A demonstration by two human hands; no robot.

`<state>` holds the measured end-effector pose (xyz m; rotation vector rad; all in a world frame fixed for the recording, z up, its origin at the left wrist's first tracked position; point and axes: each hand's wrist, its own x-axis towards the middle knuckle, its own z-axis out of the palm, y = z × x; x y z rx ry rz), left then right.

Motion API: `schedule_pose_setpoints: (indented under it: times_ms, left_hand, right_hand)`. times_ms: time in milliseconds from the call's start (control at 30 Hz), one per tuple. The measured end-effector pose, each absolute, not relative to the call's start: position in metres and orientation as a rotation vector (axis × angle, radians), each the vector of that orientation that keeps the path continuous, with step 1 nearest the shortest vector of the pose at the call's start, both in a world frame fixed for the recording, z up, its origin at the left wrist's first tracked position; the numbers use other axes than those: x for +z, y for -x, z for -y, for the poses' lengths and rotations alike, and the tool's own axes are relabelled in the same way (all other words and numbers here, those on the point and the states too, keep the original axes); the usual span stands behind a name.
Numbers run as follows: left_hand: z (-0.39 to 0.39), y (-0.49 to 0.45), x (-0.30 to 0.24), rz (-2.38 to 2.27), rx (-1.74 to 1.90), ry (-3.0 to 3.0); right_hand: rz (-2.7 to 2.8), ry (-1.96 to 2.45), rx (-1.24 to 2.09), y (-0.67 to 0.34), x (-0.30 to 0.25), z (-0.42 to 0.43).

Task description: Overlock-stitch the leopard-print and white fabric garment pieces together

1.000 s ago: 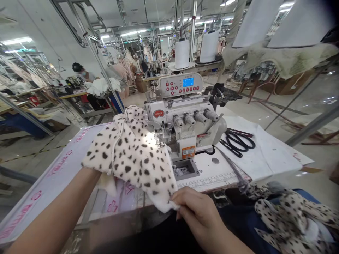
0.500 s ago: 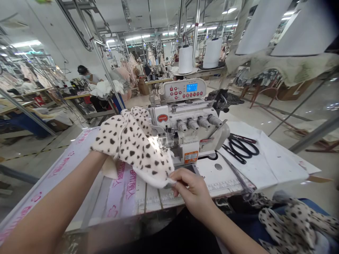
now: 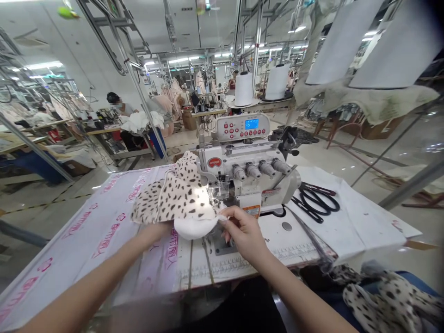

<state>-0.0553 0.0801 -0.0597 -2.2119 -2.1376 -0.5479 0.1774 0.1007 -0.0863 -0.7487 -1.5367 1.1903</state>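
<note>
A white serger sewing machine (image 3: 243,157) with a lit blue display stands in the middle. Cream fleece fabric with black spots (image 3: 175,196) lies at its needle area, under the bright lamp, its white lining (image 3: 196,227) showing along the lower edge. My right hand (image 3: 239,226) pinches the fabric's near right corner between thumb and fingers, just in front of the presser foot. My left hand goes under the fabric from the left; only the wrist (image 3: 163,230) shows, and its fingers are covered by the cloth.
Black-handled scissors (image 3: 315,201) lie on white sheeting (image 3: 350,208) to the right. More spotted fabric (image 3: 391,296) is piled at the lower right. Large white thread cones (image 3: 277,82) stand behind the machine. A co-worker (image 3: 120,108) sits at another table, back left.
The fabric's near corner has moved up and slightly left, closer to the needle, with my right hand. My left forearm has shifted right, and its hand has gone further under the fabric.
</note>
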Motion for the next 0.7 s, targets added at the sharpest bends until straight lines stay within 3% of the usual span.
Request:
schedule_pose_setpoints:
  times_ms: [133, 267, 700]
  left_hand:
    - [-0.035, 0.023, -0.066, 1.987, -0.566, 2.368]
    - [-0.019, -0.021, -0.056, 1.371, -1.062, 2.414]
    - [-0.061, -0.01, -0.053, 1.364, -0.967, 2.52]
  right_hand:
    - [1.566, 0.734, 1.124, -0.178, -0.089, -0.101]
    - [1.588, 0.663, 1.073, -0.179, -0.089, -0.1]
    - [1.792, 0.556, 0.727, -0.186, -0.088, -0.104]
